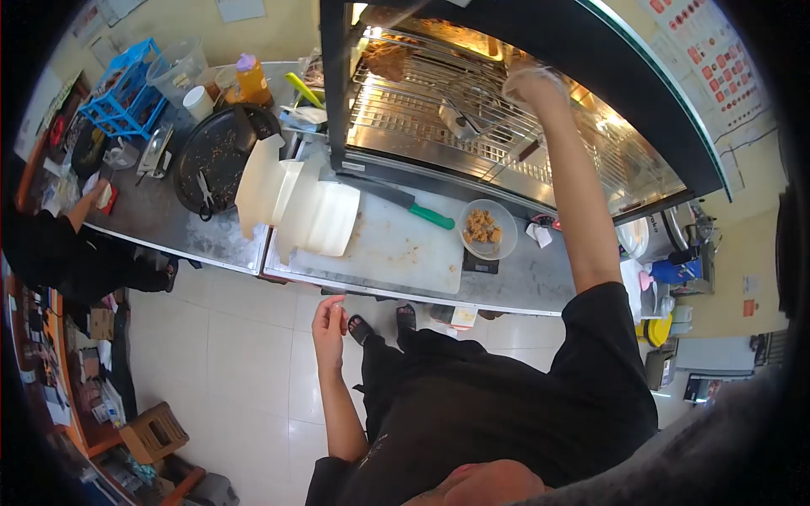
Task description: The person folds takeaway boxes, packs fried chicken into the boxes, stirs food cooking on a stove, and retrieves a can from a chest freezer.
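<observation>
My right hand (533, 84), in what looks like a clear plastic glove, reaches into the lit glass warming cabinet (405, 156) above its wire rack (405, 110). Its fingers are blurred, so their grip does not show. Near it on the rack is a shiny metal utensil (460, 122). My left hand (329, 325) hangs in front of the counter edge with fingers loosely bent and nothing in it. On the white cutting board (405, 253) lie an open takeaway box (316, 215) and a green-handled knife (430, 215). A bowl of chopped food (485, 228) sits on a small black scale (481, 264).
To the left stand a black round pan (198, 156) with scissors (205, 198), a sauce bottle (251, 80) and a blue rack (126, 97). Another person (51, 236) works at the far left. Browned meat (384, 59) lies inside the cabinet. A cardboard box (154, 433) is on the floor.
</observation>
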Motion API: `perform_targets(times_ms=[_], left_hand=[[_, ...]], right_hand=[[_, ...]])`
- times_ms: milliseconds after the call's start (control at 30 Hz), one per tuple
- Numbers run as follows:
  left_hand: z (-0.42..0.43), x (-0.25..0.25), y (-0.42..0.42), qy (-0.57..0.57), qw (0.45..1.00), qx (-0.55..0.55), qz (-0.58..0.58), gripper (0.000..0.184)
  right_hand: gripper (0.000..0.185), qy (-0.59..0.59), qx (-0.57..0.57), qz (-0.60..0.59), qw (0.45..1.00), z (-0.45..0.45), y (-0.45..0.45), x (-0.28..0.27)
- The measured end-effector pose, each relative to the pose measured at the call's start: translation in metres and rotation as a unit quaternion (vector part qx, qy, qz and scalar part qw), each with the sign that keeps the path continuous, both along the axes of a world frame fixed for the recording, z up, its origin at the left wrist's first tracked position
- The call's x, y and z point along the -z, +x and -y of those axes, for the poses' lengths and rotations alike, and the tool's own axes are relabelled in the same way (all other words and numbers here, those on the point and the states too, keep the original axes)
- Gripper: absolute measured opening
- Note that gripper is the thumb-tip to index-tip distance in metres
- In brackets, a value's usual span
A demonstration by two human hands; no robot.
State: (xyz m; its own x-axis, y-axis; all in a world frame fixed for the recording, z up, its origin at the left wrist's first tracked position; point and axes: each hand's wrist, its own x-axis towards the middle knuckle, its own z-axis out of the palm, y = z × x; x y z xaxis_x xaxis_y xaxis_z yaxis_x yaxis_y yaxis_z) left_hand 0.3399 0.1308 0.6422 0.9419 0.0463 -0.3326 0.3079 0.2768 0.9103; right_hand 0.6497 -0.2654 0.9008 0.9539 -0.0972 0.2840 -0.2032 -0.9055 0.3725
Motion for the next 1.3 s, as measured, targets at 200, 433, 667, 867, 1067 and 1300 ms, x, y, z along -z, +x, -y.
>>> perform_targets(times_ms=[200, 433, 667, 867, 1067, 1300], left_hand=[[-0.036, 0.003, 0.001, -0.018, 1.0, -0.012, 0.0, 0.019], [-0.059, 0.004, -0.003, -0.013, 0.999, -0.03, 0.009, 0.02], [-0.068, 0.003, -0.006, -0.01, 1.0, -0.024, 0.008, 0.02], [-0.064, -0.001, -0.002, -0.009, 1.0, -0.007, 0.012, 0.021], [-0.062, -0.002, -0.003, -0.003, 1.0, 0.007, 0.014, 0.02], [-0.059, 0.001, -0.004, -0.011, 1.0, 0.016, 0.013, 0.019]], right_hand=[[0.05, 0.038, 0.082, 0.013, 0.996, 0.041, 0.039, 0.004], [0.043, 0.018, 0.029, 0.147, 0.989, 0.04, 0.042, 0.011], [0.036, 0.024, -0.077, 0.319, 0.944, 0.048, 0.039, 0.035], [0.032, 0.087, -0.087, 0.37, 0.921, 0.03, 0.023, 0.043], [0.021, 0.092, -0.129, 0.372, 0.915, 0.026, 0.018, 0.054], [0.018, 0.185, -0.294, 0.372, 0.861, -0.058, -0.093, 0.072]])
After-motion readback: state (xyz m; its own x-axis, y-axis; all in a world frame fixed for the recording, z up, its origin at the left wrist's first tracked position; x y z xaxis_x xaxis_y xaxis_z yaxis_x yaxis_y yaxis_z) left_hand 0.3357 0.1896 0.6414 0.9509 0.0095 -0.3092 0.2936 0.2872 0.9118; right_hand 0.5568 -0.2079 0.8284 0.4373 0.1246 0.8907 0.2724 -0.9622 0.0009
